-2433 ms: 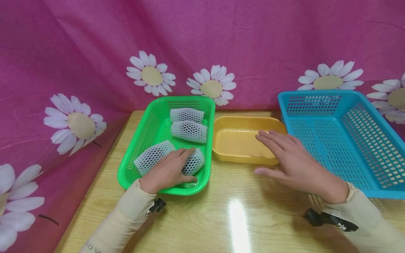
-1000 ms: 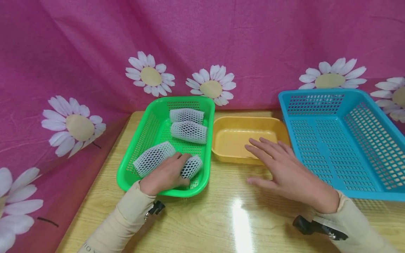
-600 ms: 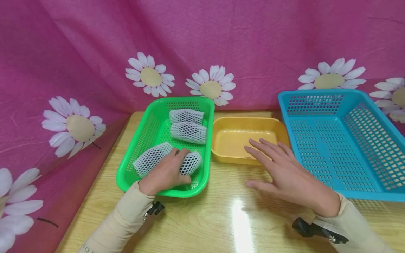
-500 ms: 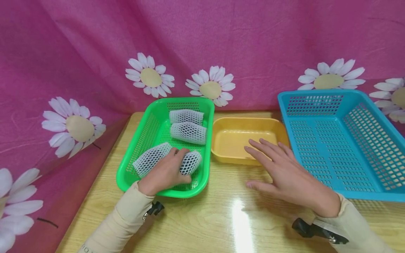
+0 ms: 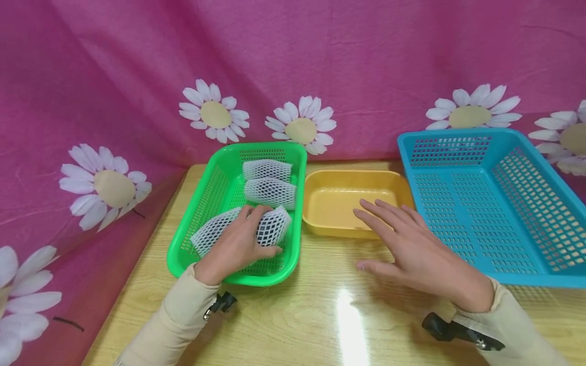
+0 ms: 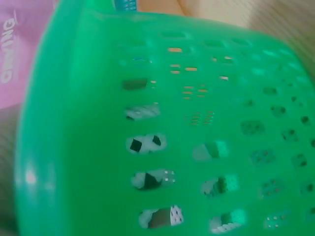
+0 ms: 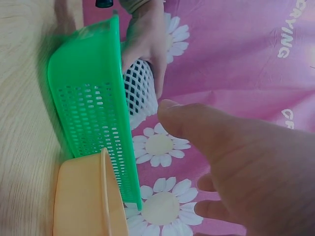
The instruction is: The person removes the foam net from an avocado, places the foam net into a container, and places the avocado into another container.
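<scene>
My left hand (image 5: 235, 246) reaches into the green basket (image 5: 297, 239) and grips a dark item in a white foam net sleeve (image 5: 273, 226). In the right wrist view this netted item (image 7: 140, 91) shows above the basket's rim, between thumb and fingers. Another netted item (image 5: 212, 231) lies beside the left hand, partly covered by it. Two more, an upper one (image 5: 267, 170) and a lower one (image 5: 271, 192), lie at the basket's far end. My right hand (image 5: 412, 254) hovers with spread fingers over the near right corner of the yellow tray (image 5: 316, 229), holding nothing. The left wrist view shows mostly the basket's wall (image 6: 98, 162).
A large blue basket (image 5: 471, 223) stands to the right, close against the yellow tray. The wooden table (image 5: 302, 315) reaches toward me in front of the containers. A pink cloth with daisies (image 5: 366, 76) hangs behind and at the left.
The left hand has taken hold of the near right netted item and raised it slightly, tilting it. The right hand has moved a little left and nearer, then stayed in place.
</scene>
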Tool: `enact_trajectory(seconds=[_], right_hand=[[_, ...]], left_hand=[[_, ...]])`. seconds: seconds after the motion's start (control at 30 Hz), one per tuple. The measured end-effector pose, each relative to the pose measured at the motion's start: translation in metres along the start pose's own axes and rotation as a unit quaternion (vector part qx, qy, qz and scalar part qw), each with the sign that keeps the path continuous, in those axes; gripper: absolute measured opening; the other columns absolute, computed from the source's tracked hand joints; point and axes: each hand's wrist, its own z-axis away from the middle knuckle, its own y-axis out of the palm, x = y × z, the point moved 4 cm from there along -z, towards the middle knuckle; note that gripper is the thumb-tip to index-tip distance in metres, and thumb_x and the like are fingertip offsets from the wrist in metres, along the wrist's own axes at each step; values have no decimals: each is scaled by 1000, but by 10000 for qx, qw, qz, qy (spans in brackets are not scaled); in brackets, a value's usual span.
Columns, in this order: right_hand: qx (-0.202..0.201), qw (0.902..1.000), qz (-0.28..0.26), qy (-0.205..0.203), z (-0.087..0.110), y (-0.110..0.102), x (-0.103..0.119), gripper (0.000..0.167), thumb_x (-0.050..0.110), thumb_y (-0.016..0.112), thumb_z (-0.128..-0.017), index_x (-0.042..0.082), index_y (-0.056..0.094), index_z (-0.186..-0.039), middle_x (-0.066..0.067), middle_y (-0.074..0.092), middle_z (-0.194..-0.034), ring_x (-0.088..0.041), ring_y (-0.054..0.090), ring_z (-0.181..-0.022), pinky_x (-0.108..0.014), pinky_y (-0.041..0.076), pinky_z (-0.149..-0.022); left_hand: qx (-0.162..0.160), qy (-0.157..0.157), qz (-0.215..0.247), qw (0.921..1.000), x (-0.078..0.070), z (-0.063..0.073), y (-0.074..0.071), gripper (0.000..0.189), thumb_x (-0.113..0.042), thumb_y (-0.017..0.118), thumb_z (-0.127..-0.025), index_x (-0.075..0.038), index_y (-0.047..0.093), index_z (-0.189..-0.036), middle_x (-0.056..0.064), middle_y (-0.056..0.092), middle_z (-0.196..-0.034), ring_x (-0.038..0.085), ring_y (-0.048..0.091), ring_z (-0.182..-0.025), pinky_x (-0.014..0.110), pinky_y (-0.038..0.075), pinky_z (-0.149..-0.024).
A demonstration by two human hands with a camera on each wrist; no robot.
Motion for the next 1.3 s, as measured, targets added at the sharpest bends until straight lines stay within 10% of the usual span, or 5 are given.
enact_trajectory(seconds=[0.53,1.3], right_hand=[[200,9998,-23,-13,0,-3,1,86,52,76,-90,14,40,-159,-12,51,-158,-33,55,-138,-58,51,-105],[383,9990,109,207,-1,-13,2,70,51,75,-90,11,59,-145,-12,66,-141,-33,67,-122,-54,59,-97]], left_hand=[[-485,522,471,9963,-20,1,-17,77,-28,88,-79,-12,52,-145,12,58,-135,27,63,-110,44,58,-92],[-360,1749,579,9822,-73,2,-8,74,-20,91,-78,-14,54,-142,9,60,-130,22,61,-112,36,61,-91]])
